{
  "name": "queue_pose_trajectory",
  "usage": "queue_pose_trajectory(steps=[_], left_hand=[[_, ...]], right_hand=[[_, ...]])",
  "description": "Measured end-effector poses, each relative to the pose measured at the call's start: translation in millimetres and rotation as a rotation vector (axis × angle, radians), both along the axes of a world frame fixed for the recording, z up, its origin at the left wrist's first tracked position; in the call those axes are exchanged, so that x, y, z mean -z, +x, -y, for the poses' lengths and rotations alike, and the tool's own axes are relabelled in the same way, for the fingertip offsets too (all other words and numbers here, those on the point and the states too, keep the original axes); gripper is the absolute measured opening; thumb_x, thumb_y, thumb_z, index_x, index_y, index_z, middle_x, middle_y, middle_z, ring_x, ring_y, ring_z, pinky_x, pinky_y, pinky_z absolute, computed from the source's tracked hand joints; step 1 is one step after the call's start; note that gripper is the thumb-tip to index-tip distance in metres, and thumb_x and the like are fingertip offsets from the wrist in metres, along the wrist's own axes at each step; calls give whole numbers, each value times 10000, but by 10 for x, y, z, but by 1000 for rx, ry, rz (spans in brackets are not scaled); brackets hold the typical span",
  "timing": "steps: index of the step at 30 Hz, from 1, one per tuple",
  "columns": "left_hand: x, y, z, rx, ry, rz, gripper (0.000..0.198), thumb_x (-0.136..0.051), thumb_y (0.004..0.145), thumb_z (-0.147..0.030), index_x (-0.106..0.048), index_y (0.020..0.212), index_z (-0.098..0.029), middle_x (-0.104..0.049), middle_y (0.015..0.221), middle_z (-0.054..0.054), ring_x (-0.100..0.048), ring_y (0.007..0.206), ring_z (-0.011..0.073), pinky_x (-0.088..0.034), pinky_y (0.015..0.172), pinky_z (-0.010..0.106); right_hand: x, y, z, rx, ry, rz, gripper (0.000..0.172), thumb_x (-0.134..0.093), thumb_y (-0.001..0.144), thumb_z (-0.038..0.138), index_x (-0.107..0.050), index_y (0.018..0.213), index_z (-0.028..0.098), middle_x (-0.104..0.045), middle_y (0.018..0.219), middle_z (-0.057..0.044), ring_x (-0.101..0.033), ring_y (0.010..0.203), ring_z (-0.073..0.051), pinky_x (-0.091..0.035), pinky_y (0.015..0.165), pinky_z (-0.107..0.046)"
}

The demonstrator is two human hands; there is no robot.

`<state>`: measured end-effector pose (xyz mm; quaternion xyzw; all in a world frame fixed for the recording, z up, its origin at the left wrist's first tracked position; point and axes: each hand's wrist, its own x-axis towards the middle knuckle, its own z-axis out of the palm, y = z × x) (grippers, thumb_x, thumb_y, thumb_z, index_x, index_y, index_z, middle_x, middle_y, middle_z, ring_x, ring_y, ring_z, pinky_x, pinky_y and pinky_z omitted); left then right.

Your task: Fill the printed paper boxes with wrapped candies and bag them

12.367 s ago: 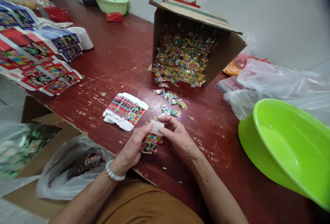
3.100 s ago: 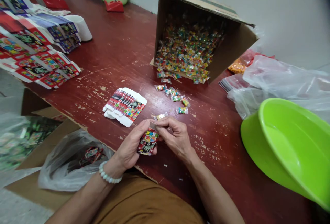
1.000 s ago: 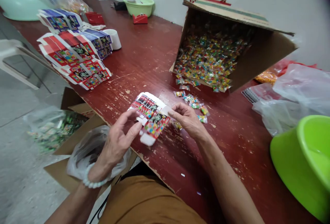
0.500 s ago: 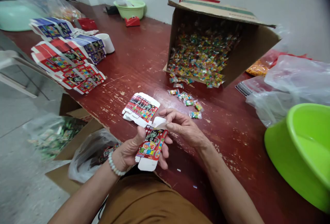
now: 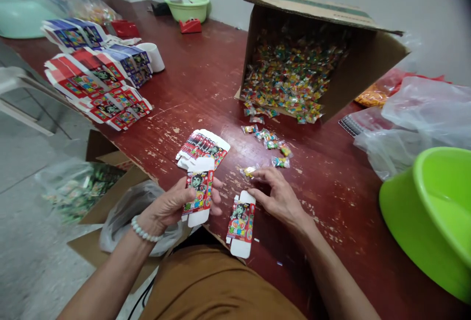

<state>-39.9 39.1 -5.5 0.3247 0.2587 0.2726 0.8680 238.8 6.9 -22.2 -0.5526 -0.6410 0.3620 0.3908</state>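
Between the thumb and fingers of my left hand (image 5: 176, 203) is a small red printed carton (image 5: 198, 187) with white flaps at both ends. A second red carton (image 5: 241, 219) lies on the table near its front edge. My right hand (image 5: 277, 195) is just above and right of that carton, thumb and fingers a little apart, fingertips by a wrapped candy (image 5: 249, 171); whether they touch it I cannot tell. Behind my left hand lies a fanned stack of flat red cartons (image 5: 206, 146). Several wrapped candies (image 5: 270, 139) are scattered beyond my right hand.
An open cardboard box (image 5: 353, 74) full of wrapped candies lies on its side at the back. Red and blue carton stacks (image 5: 106, 77) and a white cup (image 5: 153, 57) stand left. A green basin (image 5: 415, 202) and plastic bags (image 5: 423, 109) are right.
My hands have moved apart, the left one leftward holding a carton. One carton now lies on the table between them. A candy now shows by my right fingertips.
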Motion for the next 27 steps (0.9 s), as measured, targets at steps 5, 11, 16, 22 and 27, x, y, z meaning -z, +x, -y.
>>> queue_pose_trajectory(steps=[5,11,16,22,27], left_hand=[[-114,230,98,48,14,23,494,-902,655,-371,-738,1073,-165,-776,895,86,-769,783,263,-625,731,339],[-182,378,123,12,170,-187,244,-838,728,-328,-713,738,-119,-711,617,50,-690,552,177,-560,560,251],[-181,550,185,-115,199,-301,229,-827,726,-248,-702,884,-139,-714,687,13,-645,539,146,-547,535,252],[-152,686,195,-169,201,-319,368,-859,694,-229,-680,1005,-147,-747,931,33,-683,789,158,-577,724,256],[-84,666,226,-315,191,-332,489,-851,726,-261,-631,1150,-158,-754,972,54,-702,784,169,-579,699,260]], right_hand=[[-284,-296,68,48,168,-2,241,-656,866,219,-626,1103,242,-645,1075,-60,-609,934,-206,-516,835,-387],[-511,-482,122,9,356,-83,284,-698,830,196,-619,1095,262,-575,1147,-60,-573,1086,-220,-504,932,-408],[-483,-533,80,-65,12,-211,400,-731,808,313,-611,1183,242,-611,1082,-56,-604,871,-185,-552,753,-353],[-314,-551,-14,64,-93,-429,247,-676,861,390,-638,722,190,-602,785,-5,-557,706,-137,-480,636,-261],[-287,-514,-14,59,-180,-519,229,-679,865,374,-680,1035,220,-675,879,-11,-618,788,-164,-515,721,-292]])
